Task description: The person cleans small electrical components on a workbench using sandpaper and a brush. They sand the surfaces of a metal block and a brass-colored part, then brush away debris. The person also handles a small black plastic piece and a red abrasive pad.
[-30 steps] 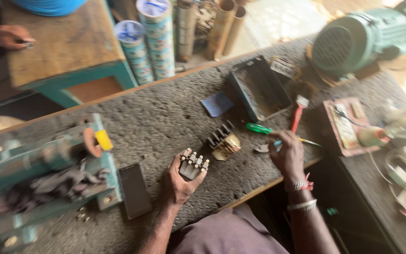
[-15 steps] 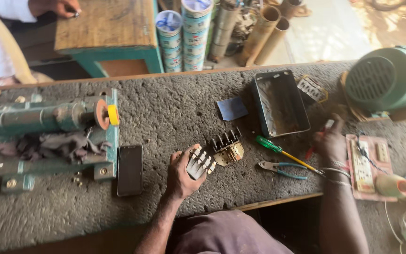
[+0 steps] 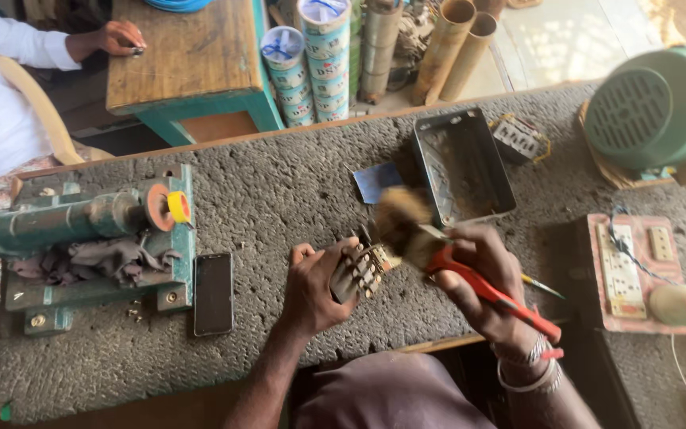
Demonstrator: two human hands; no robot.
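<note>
Left hand grips a small dark electrical part with metal terminals, held just above the table near its front edge. Right hand holds a red-handled brush, bristles blurred and touching the part; open metal box sits just behind

Brush head just above right hand: motion-blurred, bristles indistinct. Component in left hand part hidden by fingers. Green motor cut off at right edge.
</note>
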